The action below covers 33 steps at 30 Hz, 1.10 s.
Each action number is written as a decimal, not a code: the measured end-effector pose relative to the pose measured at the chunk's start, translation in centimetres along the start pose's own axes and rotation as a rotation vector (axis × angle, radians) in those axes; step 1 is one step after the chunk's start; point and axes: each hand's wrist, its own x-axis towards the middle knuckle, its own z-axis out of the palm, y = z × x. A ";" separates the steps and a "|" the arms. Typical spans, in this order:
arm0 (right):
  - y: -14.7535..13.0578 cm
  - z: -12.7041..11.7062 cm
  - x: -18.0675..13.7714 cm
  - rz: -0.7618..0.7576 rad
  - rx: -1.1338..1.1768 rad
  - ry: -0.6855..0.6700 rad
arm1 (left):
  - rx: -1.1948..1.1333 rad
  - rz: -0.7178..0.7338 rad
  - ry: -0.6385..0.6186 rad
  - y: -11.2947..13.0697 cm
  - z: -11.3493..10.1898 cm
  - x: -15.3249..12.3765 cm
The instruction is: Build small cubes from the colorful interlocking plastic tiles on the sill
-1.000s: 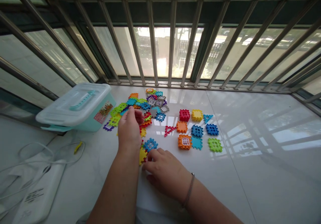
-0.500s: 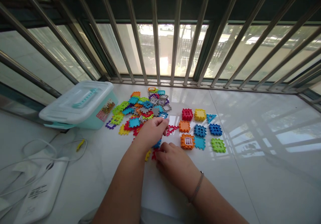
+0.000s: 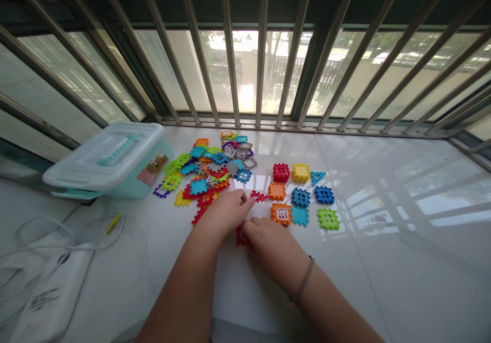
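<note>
My left hand (image 3: 226, 212) lies on the white sill with its fingers drawn together, the tips pinching the edge of a red triangle piece (image 3: 259, 196). My right hand (image 3: 270, 243) sits just behind it, fingers curled down onto a red toothed tile (image 3: 239, 238) that mostly hides under both hands. A loose pile of coloured interlocking tiles (image 3: 207, 171) lies beyond my left hand. To the right of my hands stand assembled pieces: an orange window block (image 3: 282, 213), a red cube (image 3: 281, 172) and a yellow cube (image 3: 301, 172).
A pale teal lidded storage box (image 3: 111, 161) stands at the left. A white power strip (image 3: 49, 297) with looping cables lies at the near left. Flat blue (image 3: 324, 194) and green (image 3: 329, 218) tiles lie at the right. Metal window bars (image 3: 261, 56) close off the far edge.
My left hand has come back from the tile pile toward the right hand and now pinches at the red triangle. The right hand has slid forward slightly. The blue and yellow tiles near it are hidden.
</note>
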 end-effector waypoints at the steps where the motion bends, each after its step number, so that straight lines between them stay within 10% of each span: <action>1: 0.0 0.0 0.0 -0.002 0.009 0.005 | 0.016 0.001 0.007 0.1 0.0 0.0; 33: 0.8 0.3 0.1 -0.161 0.228 0.063 | 0.046 0.019 0.009 0.6 0.2 -0.2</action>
